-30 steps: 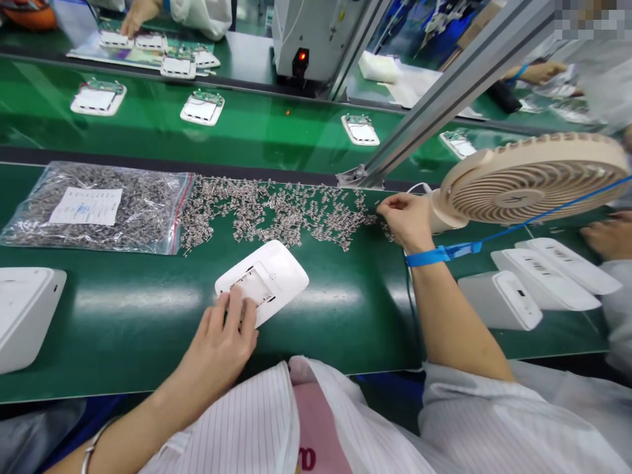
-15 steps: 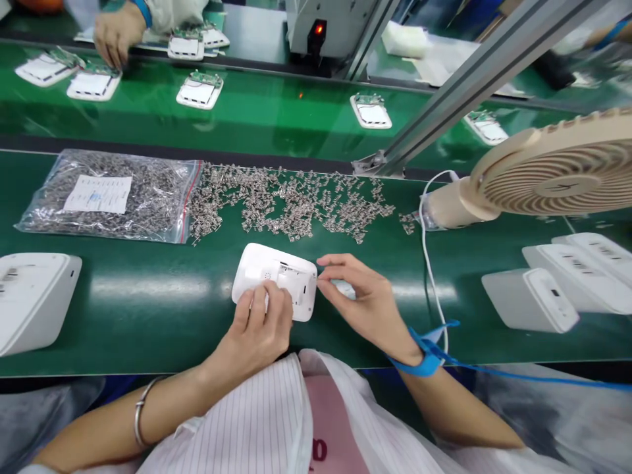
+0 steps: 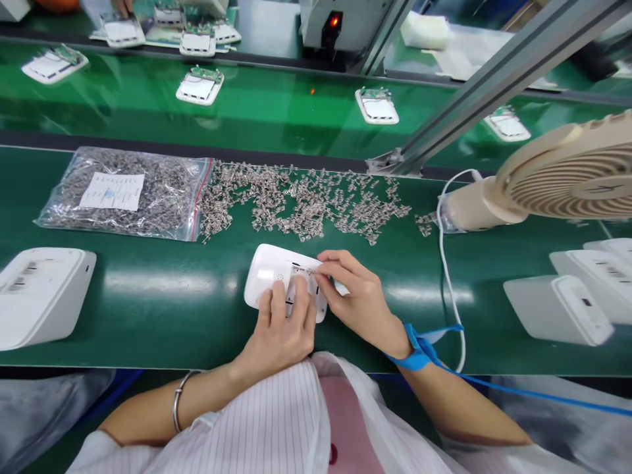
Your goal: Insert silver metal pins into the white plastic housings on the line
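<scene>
A white plastic device housing [image 3: 261, 270] lies tilted on the green bench in front of me, its open recess [image 3: 302, 268] facing up. My left hand [image 3: 286, 316] grips its near side, with fingertips resting on the housing and inside the recess. My right hand [image 3: 353, 283] is at the recess's right end, thumb and fingers pinched on a small metal contact piece [image 3: 313, 271] that is mostly hidden. Beyond the housing, many small metal contact pieces [image 3: 306, 204] are spread loose. Left of them lies a clear zip bag [image 3: 168, 197] filled with more.
White boxy units stand at left [image 3: 47, 296] and right [image 3: 557, 309]. A beige fan [image 3: 567, 178] with a white cable [image 3: 447, 263] is at the right. Behind, a green conveyor [image 3: 276, 112] carries white housings with circuit boards [image 3: 200, 87]. A metal post [image 3: 474, 99] slants across.
My right hand has moved in over the recess, and my left fingers have shifted right into it. Across the conveyor, another person's hand has lifted a housing off the belt.
</scene>
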Demonstrator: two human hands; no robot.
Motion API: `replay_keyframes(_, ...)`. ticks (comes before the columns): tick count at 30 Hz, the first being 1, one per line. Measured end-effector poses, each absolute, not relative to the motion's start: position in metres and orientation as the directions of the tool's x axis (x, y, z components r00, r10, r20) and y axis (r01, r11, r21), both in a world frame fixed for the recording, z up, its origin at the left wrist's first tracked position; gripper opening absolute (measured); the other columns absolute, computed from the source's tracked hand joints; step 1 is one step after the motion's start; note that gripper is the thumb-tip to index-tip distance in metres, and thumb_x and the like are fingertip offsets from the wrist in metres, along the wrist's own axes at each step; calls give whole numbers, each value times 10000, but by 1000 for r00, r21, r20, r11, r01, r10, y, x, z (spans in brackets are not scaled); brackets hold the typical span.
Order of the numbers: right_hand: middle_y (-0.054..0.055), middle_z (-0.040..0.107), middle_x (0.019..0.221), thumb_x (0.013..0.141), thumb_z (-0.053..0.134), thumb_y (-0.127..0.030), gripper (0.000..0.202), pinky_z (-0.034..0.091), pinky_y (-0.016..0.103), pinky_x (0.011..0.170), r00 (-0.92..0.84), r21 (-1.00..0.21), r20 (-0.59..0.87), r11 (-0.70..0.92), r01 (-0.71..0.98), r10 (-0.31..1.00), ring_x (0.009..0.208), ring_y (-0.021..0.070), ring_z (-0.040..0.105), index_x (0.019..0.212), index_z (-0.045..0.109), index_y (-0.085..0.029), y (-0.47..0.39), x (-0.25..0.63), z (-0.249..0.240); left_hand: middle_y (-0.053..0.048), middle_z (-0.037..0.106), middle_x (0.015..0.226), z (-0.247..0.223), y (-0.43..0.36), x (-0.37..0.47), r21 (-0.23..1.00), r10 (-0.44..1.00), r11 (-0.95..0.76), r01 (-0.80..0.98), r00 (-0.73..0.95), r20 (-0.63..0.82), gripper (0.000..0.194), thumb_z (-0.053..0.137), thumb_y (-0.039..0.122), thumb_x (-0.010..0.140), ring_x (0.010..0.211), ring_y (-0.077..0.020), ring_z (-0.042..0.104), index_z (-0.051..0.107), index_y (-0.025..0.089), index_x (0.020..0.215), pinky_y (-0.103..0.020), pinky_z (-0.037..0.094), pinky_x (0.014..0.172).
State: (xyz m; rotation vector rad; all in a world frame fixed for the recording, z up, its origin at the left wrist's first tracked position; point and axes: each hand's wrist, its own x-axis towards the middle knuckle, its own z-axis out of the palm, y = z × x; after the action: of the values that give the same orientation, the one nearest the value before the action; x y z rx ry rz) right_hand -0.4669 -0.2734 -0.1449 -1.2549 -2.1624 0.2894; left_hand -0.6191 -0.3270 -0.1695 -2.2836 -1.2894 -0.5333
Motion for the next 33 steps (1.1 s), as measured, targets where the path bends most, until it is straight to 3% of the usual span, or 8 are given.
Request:
replay_keyframes(9, 105, 575, 922, 835, 460, -83, 155, 523, 326, 693, -401, -365, 418, 555, 747, 815, 851, 190, 600, 774, 565, -181, -272, -469, -147, -42, 608, 1222, -171, -326, -619, -221, 671, -460, 860, 499, 548, 321, 564, 368, 813, 944, -290, 602, 660, 176, 1053, -382, 439, 823)
replay_keyframes(14, 95, 589, 886, 829, 452, -88, 169, 520, 329, 646, -357, -271, 478, 521, 810, 803, 832, 200, 598, 740, 550, -193, -273, -475, -154, -70, 511, 1335, -169, -323, -618, -250, 673, -453, 856, 512, 534, 364, 539, 406, 830, 919, -256, 608, 639, 199, 1113, -370, 440, 800)
replay_keyframes(17, 105, 607, 906, 833, 466, -89, 154, 544, 348, 682, -320, -325, 481, 505, 799, 816, 850, 205, 615, 764, 560, -190, -275, -475, -155, -61, 533, 1314, -167, -322, -616, -253, 692, -441, 861, 506, 514, 367, 516, 401, 842, 904, -246, 602, 628, 197, 1126, -359, 432, 772)
replay_keyframes(21, 119, 597, 1095, 843, 469, -77, 204, 553, 396, 820, -227, -504, 484, 481, 717, 845, 994, 216, 614, 938, 592, -210, -286, -472, -159, -67, 543, 1304, -166, -320, -615, -201, 709, -457, 866, 491, 506, 310, 542, 357, 828, 904, -250, 594, 640, 188, 1068, -367, 406, 773)
replay_keyframes(24, 129, 564, 1198, 837, 468, -61, 287, 541, 433, 874, -225, -527, 502, 501, 686, 835, 1089, 238, 578, 1046, 586, -218, -293, -470, -163, -74, 517, 1332, -167, -320, -614, -203, 702, -462, 864, 496, 511, 291, 547, 345, 824, 897, -248, 596, 645, 189, 1049, -372, 396, 776)
replay_keyframes(28, 159, 525, 1251, 829, 474, -48, 317, 535, 453, 887, -270, -488, 496, 522, 699, 825, 1139, 259, 542, 1093, 573, -194, -295, -468, -166, -73, 525, 1324, -167, -318, -615, -217, 699, -458, 862, 500, 510, 315, 545, 347, 825, 884, -246, 599, 639, 180, 1075, -372, 400, 769)
replay_keyframes(33, 149, 570, 1180, 830, 456, -68, 357, 553, 468, 830, -446, -335, 462, 617, 713, 767, 1158, 298, 523, 1142, 565, -203, -291, -466, -160, -89, 537, 1308, -166, -319, -614, -218, 695, -463, 859, 504, 512, 339, 534, 338, 835, 879, -245, 597, 628, 159, 1107, -369, 395, 761)
